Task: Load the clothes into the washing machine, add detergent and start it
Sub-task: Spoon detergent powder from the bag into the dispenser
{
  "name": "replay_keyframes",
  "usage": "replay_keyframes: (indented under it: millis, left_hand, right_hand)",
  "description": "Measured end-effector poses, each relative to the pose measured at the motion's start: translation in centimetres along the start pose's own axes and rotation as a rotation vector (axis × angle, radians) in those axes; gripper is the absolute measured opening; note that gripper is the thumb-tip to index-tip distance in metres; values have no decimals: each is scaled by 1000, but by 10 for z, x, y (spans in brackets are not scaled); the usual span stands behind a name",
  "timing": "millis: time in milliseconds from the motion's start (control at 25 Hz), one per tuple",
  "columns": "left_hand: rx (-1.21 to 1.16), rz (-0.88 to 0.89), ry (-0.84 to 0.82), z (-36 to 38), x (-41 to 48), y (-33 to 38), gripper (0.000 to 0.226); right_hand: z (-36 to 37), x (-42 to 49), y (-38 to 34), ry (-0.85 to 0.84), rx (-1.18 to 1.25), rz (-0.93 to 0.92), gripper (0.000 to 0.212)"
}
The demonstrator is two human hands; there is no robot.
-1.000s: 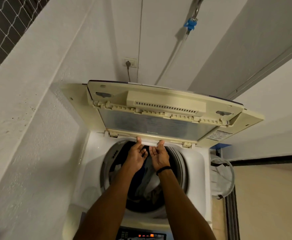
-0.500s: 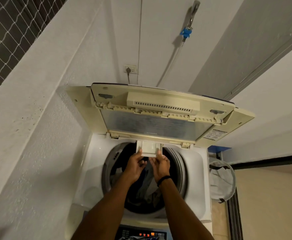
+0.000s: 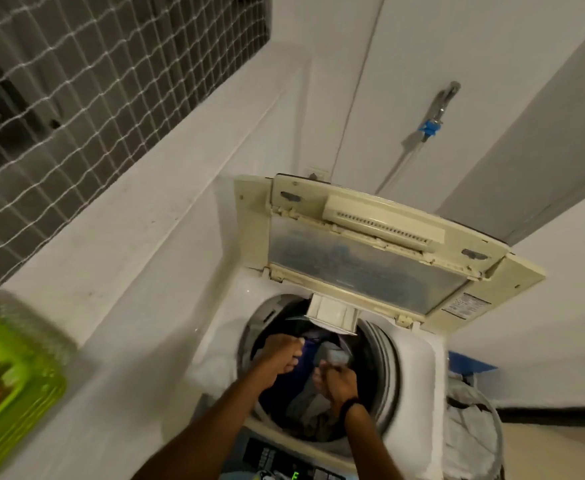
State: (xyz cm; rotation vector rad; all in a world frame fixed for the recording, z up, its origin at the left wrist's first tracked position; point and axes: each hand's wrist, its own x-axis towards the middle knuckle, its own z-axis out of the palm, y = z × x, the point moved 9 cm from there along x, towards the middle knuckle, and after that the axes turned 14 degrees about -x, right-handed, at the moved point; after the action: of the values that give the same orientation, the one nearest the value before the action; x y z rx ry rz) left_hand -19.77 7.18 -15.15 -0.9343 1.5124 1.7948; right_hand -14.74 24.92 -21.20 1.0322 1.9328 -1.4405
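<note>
From the head view, the washer [image 3: 419,362] stands against the wall with its lid [image 3: 370,251] folded up and back, which leaves the drum [image 3: 384,362] open from above. The clothes [image 3: 310,407] already lie inside the drum, a dark and grey heap low in the tub. At the back rim, just under the lid, the detergent drawer [image 3: 332,315] juts out over the opening, pulled forward so that its tray can take soap. Both hands hang over the drum mouth, below the drawer and apart from it: the left hand [image 3: 280,355] is loosely curled with nothing in it, and the right hand [image 3: 338,377] is blurred, its fingers bent, so I cannot tell whether it holds anything. A green basket [image 3: 14,379] sits on the ledge at far left, smeared by motion; the detergent may be kept there, though none is plainly visible. The panel [image 3: 284,469] glows at the near edge, so the machine seems powered. Judging by this, loading is done and dosing comes next.
</note>
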Motion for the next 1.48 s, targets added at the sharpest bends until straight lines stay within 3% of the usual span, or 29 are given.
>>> replay_keyframes:
  millis: [80,200,320,600,680,800,880,920,1040,1080,1240,1400,1480]
  left_hand:
    - [-37,98,23,-26,-30,7,12]
    - [-103,299,96,-73,-80,34,7]
    - [-91,512,187,-112,-143,68,18]
    - [-162,1029,258,-197,-331,105,14]
    - [-173,1157,405,-232,-391,105,11]
    - [-105,1325,910,-298,-479,90,9]
    - [58,1254,1221,-337,-507,79,14]
    - [178,1135,1312,-357,-505,75,22]
    - [428,658,1394,-411,-472,52,50]
    - [431,609,1355,-419,-460,45,54]
    - [391,796,1179,-416,-430,44,53]
    - [491,800,1202,-408,-420,55,83]
    - [536,842,1196,-396,-418,68,69]
  right_hand:
    - [14,-20,-13,-70,29,-65,38]
    - [32,-64,-55,-105,103,-147,18]
    - [57,-116,-109,-157,183,-267,15]
    - [154,-293,-215,-542,28,-726,14]
    - [172,-355,-245,-542,-110,-980,5]
    - [208,-447,-283,-329,-446,-1501,7]
    - [250,-488,-296,-184,-666,-1800,15]
    - [278,-491,-298,-152,-840,-1872,21]
    - [351,-455,-283,-133,-1594,-1728,36]
    - [359,-443,-278,-122,-1733,-1676,40]
    - [358,-438,-273,-68,-1676,-1678,42]
    - [347,-436,-293,-155,-1519,-1627,28]
    - [339,-440,-303,-176,-1475,-1667,12]
